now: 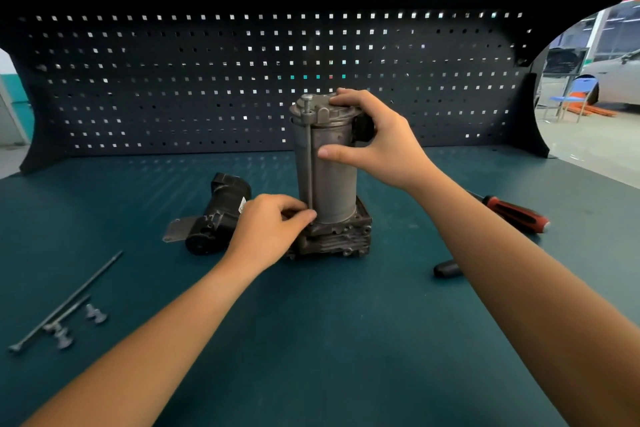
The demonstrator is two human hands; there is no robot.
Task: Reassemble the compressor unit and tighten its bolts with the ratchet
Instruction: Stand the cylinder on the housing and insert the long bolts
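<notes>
At the middle of the desk point(346, 340) the upright compressor unit point(329, 184) is held round its cap by the right grip point(374, 139) while a long bolt point(308, 156) is pinched at its foot by the left grip point(270, 229), presumably to be threaded in before ratcheting.

Our left hand point(273, 229) low, fingers curled, pinching the bolt point(308, 163) | our right hand point(374, 139) higher — thumb and fingers clasping the compressor point(334, 191) | both forearms bare, reaching forward.
</notes>
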